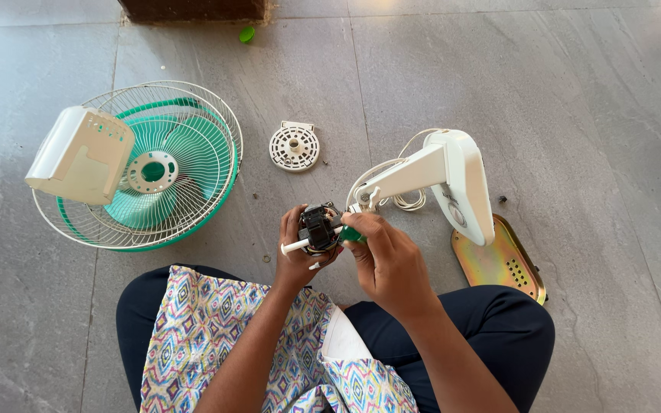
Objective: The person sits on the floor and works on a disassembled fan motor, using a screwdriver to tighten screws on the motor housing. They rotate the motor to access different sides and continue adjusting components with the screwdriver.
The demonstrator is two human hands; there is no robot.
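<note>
At frame centre, the left hand (297, 256) grips the fan motor (318, 227) while the right hand (386, 260) clutches a green-handled screwdriver (351, 234), which could slip and nick the white wires (401, 200).

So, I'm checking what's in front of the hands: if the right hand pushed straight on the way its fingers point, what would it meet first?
Probably the small black fan motor, already against the right hand and held by the left hand. Its fingers point left, gripping a green-handled tool. Depth is hard to judge.
</note>
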